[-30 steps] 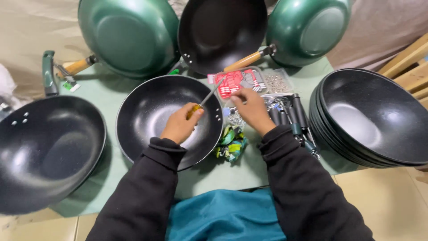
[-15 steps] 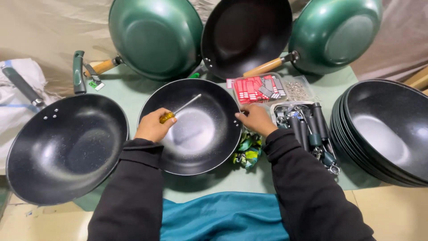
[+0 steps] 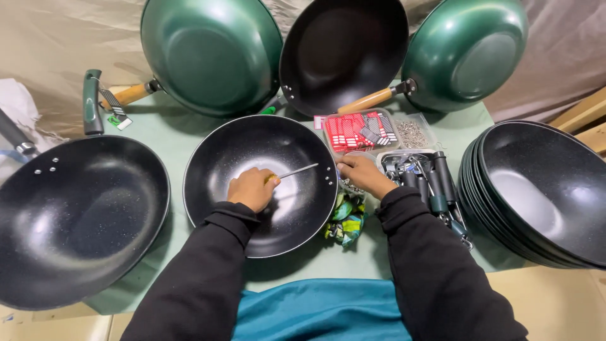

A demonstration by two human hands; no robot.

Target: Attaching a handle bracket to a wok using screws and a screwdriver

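Over the middle of the black pan (image 3: 262,183) on the green table (image 3: 170,136), the left hand (image 3: 252,188) is closed around a screwdriver (image 3: 291,172), whose shaft now points right toward the holes in the pan's rim rather than up and away as it did half a second ago. The right hand (image 3: 361,173) has stayed at the pan's right edge, its fingers curled down over a small clear tub (image 3: 351,185); whether they pinch anything cannot be told. Just right lies a tray of handles (image 3: 435,186), with a stack of black pans (image 3: 543,189) beyond.

wok (image 3: 252,164): black, speckled | tablecloth (image 3: 170,136): pale green | towel (image 3: 328,312): teal
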